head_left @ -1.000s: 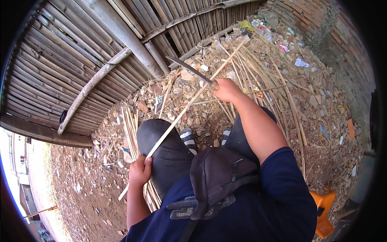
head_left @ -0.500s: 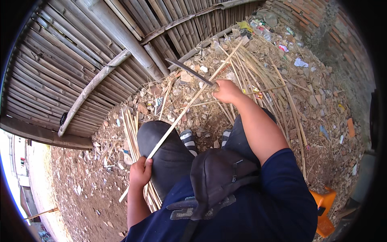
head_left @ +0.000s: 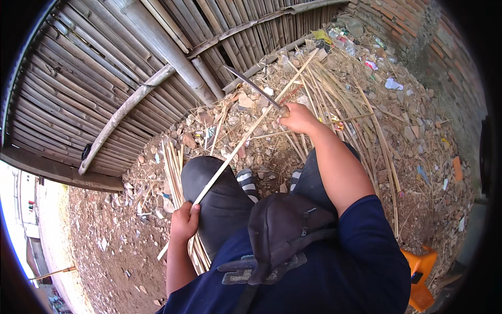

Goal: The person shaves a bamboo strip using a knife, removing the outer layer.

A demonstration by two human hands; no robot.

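Observation:
My left hand [head_left: 184,222] is closed around the lower part of a long pale bamboo strip [head_left: 230,155], beside my left knee. The strip slants up and away to the right, its far end over a heap of similar strips. My right hand [head_left: 299,118] grips the handle of a long-bladed knife [head_left: 256,88]. The dark blade points up and left and crosses the strip; whether the edge touches it I cannot tell. A bundle of bamboo strips [head_left: 172,168] lies by my left leg, partly hidden by my hand and knee. More loose strips [head_left: 334,99] lie beyond my right hand.
A bamboo slat wall [head_left: 99,78] with a thick pole [head_left: 162,47] stands at the far left. Stones, straw and scraps of litter [head_left: 393,83] cover the ground. A brick wall [head_left: 449,63] rises on the right. An orange plastic object [head_left: 424,272] stands behind my right elbow.
The whole view has shifted slightly to the right. The knife's blade has tilted a little more steeply across the strip, while both hands keep their grips.

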